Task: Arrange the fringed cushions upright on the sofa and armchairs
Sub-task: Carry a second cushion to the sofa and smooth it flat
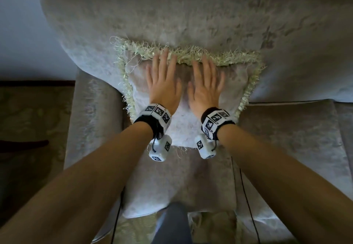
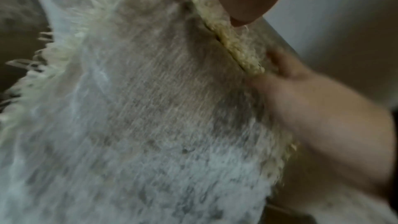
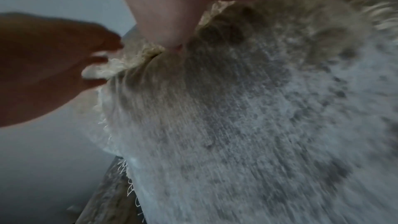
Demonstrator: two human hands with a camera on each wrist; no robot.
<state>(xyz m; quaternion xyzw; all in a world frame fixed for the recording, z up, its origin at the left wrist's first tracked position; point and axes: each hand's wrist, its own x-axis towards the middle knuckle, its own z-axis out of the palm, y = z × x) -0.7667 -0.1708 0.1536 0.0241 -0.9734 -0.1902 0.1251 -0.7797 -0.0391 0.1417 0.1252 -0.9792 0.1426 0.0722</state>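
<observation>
both hands lie flat, side by side, on the fringed cushion [image 1: 183, 125]: left hand [image 1: 164, 87] and right hand [image 1: 205, 89] have fingers straight and spread, fingertips at its pale top fringe, gripping nothing. the cushion stands leaning against the sofa [image 1: 172, 14] backrest, beside the armrest [image 1: 91, 121], its lower edge on the seat.

Cushion [image 1: 183, 127] on sofa seat [image 1: 286, 129] (against backrest [image 1: 172, 18]), beside armrest [image 1: 89, 121].
</observation>
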